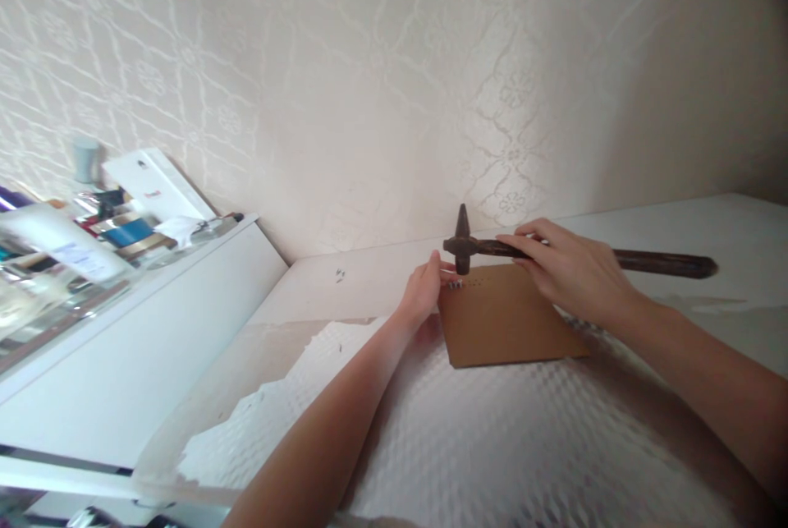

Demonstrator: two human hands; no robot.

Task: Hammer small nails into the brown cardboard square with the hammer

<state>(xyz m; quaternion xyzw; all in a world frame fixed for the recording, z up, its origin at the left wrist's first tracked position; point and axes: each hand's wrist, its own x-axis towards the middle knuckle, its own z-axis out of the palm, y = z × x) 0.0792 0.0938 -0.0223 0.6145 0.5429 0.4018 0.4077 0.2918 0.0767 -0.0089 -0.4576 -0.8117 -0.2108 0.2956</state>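
My right hand is wrapped round the dark handle of a hammer, close to the head. The hammer's head hangs just above the upper left corner of a brown sheet, its pointed end up. At that same corner is my left hand, fingers bent in and partly behind the hammer head; what they pinch, if anything, I cannot make out. Small shiny metal pieces show by its fingertips. Rows of little dark marks run along the sheet's top edge, to the right of those pieces.
Under the sheet lies a white textured padding on a pale surface against a patterned wall. A few tiny metal bits lie to the left. A white cabinet stands at left, its top crowded with bottles and a white box.
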